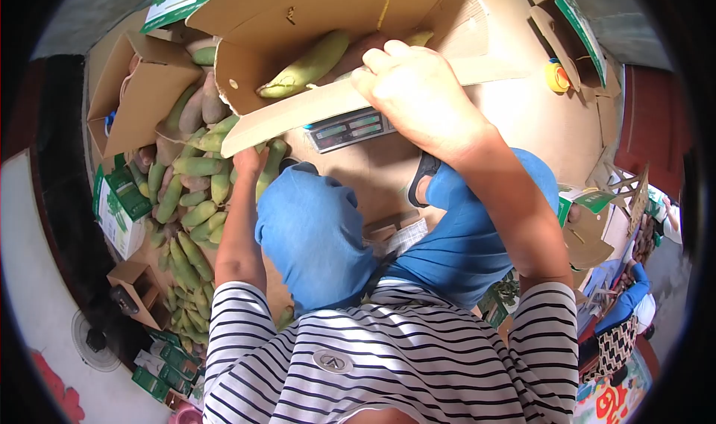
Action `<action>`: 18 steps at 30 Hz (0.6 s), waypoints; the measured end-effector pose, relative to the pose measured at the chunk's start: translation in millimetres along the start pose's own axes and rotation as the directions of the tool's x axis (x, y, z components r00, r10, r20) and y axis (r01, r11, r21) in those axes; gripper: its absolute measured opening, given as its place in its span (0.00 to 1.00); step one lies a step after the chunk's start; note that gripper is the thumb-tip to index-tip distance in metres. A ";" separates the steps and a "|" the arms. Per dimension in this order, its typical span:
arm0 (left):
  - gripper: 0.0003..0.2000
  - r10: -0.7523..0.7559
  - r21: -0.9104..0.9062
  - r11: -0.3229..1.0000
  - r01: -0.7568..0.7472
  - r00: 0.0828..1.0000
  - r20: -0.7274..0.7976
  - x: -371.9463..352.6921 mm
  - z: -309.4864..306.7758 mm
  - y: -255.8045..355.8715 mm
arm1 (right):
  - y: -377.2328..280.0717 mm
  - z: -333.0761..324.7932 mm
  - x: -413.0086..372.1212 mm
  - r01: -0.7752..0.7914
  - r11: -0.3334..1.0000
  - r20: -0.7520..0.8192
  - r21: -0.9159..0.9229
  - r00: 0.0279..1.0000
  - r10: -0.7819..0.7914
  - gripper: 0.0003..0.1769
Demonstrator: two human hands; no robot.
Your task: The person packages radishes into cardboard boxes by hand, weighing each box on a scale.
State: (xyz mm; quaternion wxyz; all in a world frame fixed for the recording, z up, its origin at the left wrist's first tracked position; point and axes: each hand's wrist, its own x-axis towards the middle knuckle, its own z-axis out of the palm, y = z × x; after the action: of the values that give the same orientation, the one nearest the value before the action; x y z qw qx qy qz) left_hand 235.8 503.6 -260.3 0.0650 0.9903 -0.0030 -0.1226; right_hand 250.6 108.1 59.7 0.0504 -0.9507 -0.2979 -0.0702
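A large open cardboard box (283,118) stands in front of me, with a long green vegetable (317,64) and some reddish ones inside. My right hand (410,85) is at the box's near edge, its fingers curled over the flap; what they hold, if anything, is hidden. Below the left end of the same flap is my left hand (250,159), its fingers mostly hidden under the cardboard. Just under the flap a scale (350,129) with a digital display shows. Yellow cords hang through the box's far side.
Many green and reddish vegetables (198,211) are piled on the left. Another open box (142,81) stands at the upper left, a green and white box (119,208) below it. A roll of tape (556,76) lies at the upper right. Another person (634,297) is at the far right.
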 end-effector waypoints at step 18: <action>0.28 -0.020 -0.202 0.979 -0.011 0.988 -0.152 -57.0 -35.6 1.5 | -9.3 2.0 0.0 -0.059 0.998 -0.002 -0.038 0.998 0.059 0.06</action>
State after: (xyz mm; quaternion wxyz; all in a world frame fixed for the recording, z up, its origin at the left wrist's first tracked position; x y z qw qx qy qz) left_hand 189.2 507.9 -212.1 0.1649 0.9851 0.0165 -0.0460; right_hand 245.5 116.1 58.2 0.0346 -0.9599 -0.2680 -0.0746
